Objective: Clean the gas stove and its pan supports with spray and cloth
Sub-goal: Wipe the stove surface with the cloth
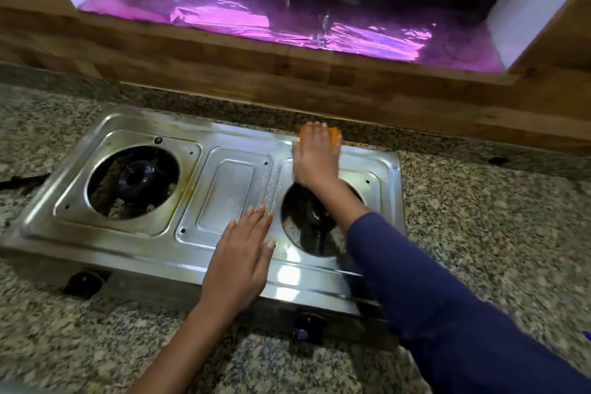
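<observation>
Stove [144, 253] – where's it sit?

Ctr of view, flat on the granite counter [479, 233], long side toward the person. Steel top w/ 2 round openings: L well [105, 201] at 9 o'clock holding the L burner [137, 177], R well [292, 229] at 3 holding the R burner [311, 216]. A raised panel [224, 192] lies btwn them.

R hand?

R hand [315, 158] is at 1 o'clock on the stove, by the back rim, palm down on an orange cloth [334, 134]. The cloth pokes out on both sides near the fingertips. A blue sleeve [447, 313] enters from 4 o'clock, and the forearm crosses over the R burner.

Fingers clamped on it?

Blurred there, but they look straight and close together, pressing the cloth flat, not bunching it.

And L?

L hand [238, 261] is at 6 o'clock on the stove top, palm down on bare steel, btwn panel and R well. Fingers straight, side by side, thumb out to the R. Holds nothing.

Dirt?

Yellow stains [188, 192] at 3 o'clock on the L well's rim. Wet beads [268, 182] in a line beside the panel. Crumbs and dark grime in both wells.

Rest?

L knob [84, 281] at 7 o'clock on the front, R knob [307, 326] at 5. Purple foil [287, 25] at 12, wood-look wall [319, 80] below it.
</observation>
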`<state>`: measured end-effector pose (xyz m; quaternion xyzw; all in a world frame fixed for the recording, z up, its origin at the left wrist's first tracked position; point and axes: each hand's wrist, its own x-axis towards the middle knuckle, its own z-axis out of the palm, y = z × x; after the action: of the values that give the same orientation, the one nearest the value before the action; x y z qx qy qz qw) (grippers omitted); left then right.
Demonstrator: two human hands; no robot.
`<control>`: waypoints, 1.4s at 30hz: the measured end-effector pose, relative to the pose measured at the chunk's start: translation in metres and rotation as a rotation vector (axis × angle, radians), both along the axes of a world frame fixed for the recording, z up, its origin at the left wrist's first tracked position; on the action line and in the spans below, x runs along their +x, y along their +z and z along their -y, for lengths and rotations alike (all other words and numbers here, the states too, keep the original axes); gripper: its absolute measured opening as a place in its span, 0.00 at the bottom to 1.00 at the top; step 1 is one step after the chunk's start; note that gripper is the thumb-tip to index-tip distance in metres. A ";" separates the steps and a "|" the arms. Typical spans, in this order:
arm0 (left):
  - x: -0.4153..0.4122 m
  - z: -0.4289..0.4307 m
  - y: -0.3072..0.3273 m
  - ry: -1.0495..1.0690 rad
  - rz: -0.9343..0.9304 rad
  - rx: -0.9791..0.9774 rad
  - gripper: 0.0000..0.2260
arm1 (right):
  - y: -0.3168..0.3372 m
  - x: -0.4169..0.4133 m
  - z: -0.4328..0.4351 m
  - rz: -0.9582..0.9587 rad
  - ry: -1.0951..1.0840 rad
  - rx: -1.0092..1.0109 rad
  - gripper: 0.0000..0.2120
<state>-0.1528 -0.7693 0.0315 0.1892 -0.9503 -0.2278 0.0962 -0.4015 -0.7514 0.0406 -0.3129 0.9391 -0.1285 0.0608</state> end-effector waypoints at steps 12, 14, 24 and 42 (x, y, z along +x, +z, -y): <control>0.041 0.035 0.008 0.126 -0.053 -0.101 0.20 | 0.000 0.075 0.057 -0.042 0.485 -0.023 0.29; 0.052 0.054 0.007 0.109 -0.047 -0.112 0.20 | 0.001 0.081 0.050 -0.042 0.615 -0.025 0.28; 0.081 0.128 0.006 -0.096 -0.107 -0.119 0.20 | 0.008 0.149 -0.039 0.033 0.736 -0.009 0.27; 0.144 0.299 0.006 0.003 -0.108 -0.128 0.23 | -0.006 0.216 0.180 0.034 -0.548 -0.077 0.32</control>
<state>-0.0091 -1.0680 0.0371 0.1715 -0.9561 -0.1764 0.1593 -0.1859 -0.9313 0.0342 -0.0470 0.9820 -0.1810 0.0277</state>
